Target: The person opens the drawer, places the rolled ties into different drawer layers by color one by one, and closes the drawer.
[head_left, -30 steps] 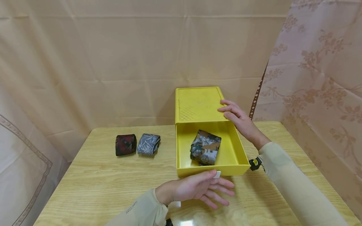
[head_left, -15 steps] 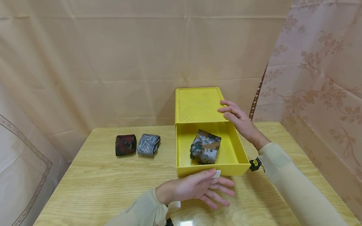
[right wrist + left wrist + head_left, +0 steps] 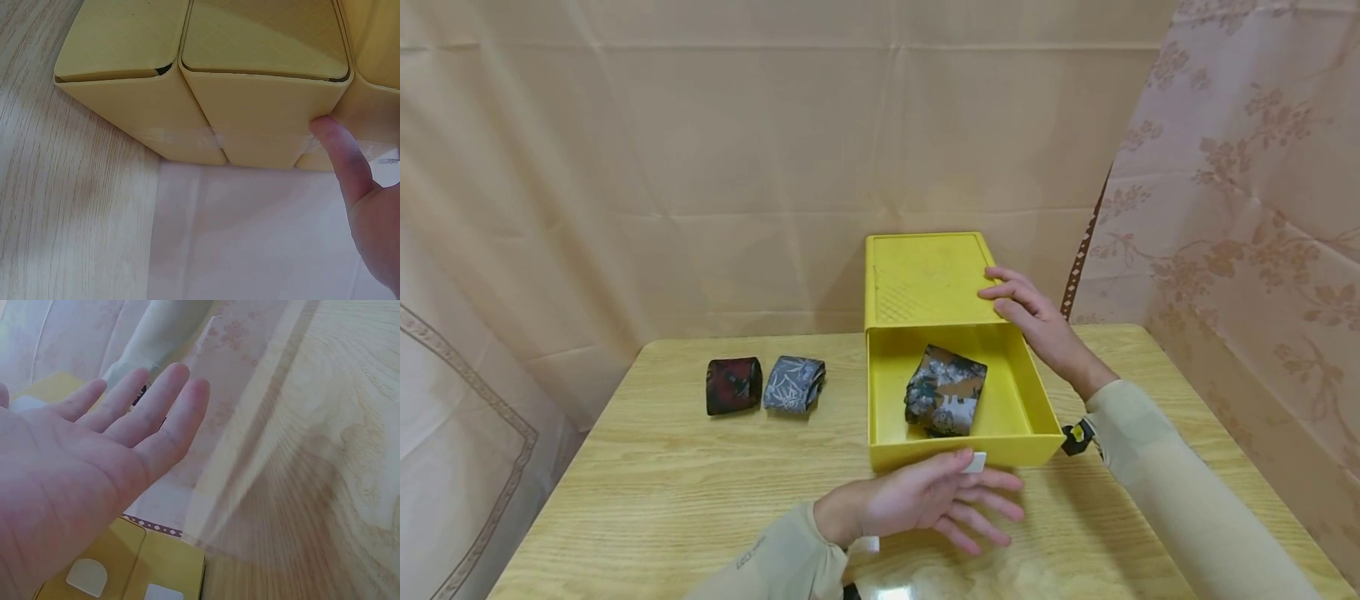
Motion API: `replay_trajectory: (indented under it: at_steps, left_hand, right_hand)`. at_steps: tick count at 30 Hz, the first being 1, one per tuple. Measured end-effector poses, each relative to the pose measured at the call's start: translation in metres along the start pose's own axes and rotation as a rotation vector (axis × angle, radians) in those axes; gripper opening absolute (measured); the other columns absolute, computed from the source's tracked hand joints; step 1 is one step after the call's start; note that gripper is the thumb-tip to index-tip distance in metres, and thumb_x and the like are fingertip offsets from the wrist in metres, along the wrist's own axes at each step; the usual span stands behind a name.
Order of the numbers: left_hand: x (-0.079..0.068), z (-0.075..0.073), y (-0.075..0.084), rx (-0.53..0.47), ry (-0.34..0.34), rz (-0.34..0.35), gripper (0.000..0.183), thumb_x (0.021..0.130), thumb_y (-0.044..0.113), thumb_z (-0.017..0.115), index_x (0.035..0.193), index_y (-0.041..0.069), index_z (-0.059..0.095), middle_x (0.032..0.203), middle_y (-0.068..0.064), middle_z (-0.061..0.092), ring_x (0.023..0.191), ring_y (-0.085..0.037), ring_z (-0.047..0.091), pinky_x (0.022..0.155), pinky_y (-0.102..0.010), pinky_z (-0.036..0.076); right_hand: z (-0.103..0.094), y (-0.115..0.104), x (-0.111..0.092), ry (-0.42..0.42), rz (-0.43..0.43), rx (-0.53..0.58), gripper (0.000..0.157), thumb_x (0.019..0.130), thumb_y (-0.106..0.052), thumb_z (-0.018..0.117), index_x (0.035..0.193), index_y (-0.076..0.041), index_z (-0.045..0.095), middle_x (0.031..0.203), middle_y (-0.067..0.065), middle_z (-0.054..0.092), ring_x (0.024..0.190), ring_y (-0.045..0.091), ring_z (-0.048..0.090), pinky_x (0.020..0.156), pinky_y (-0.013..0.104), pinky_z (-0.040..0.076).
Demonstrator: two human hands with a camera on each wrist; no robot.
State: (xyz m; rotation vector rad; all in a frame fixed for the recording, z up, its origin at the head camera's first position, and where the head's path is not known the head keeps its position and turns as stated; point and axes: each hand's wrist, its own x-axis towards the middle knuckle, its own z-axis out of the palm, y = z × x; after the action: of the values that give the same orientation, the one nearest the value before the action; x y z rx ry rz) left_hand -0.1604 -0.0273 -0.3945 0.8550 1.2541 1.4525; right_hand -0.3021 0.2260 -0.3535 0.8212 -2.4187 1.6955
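A yellow drawer unit (image 3: 928,279) stands at the back of the table, its top drawer (image 3: 966,452) pulled out toward me. Inside the drawer lies a rolled piece of patterned cloth (image 3: 947,392) in brown, grey and black. My left hand (image 3: 925,500) is palm up before the drawer front, fingers spread, thumb by the white pull tab (image 3: 976,462). The left wrist view shows the same hand (image 3: 94,456) holding nothing. My right hand (image 3: 1037,321) rests on the unit's right top edge. One of its digits (image 3: 344,150) touches the yellow side wall in the right wrist view.
Left of the unit, a dark red cloth roll (image 3: 733,386) and a grey leaf-patterned one (image 3: 793,384) sit side by side on the wooden table (image 3: 700,483). A beige curtain (image 3: 737,167) hangs behind, with a floral curtain (image 3: 1247,233) at right.
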Motion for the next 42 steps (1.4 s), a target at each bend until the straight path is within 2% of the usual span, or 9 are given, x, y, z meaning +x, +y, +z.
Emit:
replay_trajectory:
  at_steps: [21,30,35,42]
  left_hand:
    - [0.006,-0.005,0.009,-0.025,0.087,0.042,0.075,0.107,0.055,0.007,0.157,0.006,0.033,0.153,-0.02,0.045,0.126,-0.027,0.06,0.104,-0.046,0.048]
    - [0.012,-0.013,0.011,-0.069,0.163,0.077,0.076,0.107,0.057,0.012,0.153,0.002,0.039,0.15,-0.02,0.049,0.124,-0.034,0.06,0.102,-0.048,0.049]
    - [0.015,-0.02,0.009,-0.116,0.23,0.107,0.078,0.106,0.058,0.019,0.148,-0.002,0.044,0.146,-0.019,0.053,0.122,-0.039,0.061,0.101,-0.051,0.049]
    - [0.016,-0.026,0.009,-0.127,0.302,0.121,0.081,0.104,0.06,0.025,0.142,-0.006,0.05,0.14,-0.017,0.059,0.115,-0.035,0.066,0.097,-0.05,0.052]
  right_hand:
    - [0.001,0.0,0.0,0.009,0.003,-0.003,0.034,0.109,-0.024,0.047,0.131,-0.002,0.062,0.16,0.001,0.033,0.151,0.021,0.019,0.117,0.058,0.021]
    - [0.0,0.001,-0.001,0.011,-0.004,0.003,0.034,0.11,-0.024,0.047,0.131,-0.002,0.062,0.16,0.0,0.033,0.151,0.02,0.019,0.117,0.058,0.021]
    - [0.0,0.002,-0.001,0.014,-0.003,-0.001,0.034,0.109,-0.023,0.047,0.131,-0.002,0.062,0.16,0.001,0.033,0.151,0.021,0.019,0.117,0.059,0.02]
    - [0.001,0.002,0.0,0.007,-0.007,0.01,0.034,0.11,-0.022,0.046,0.131,-0.001,0.061,0.161,0.001,0.032,0.151,0.022,0.019,0.117,0.061,0.019]
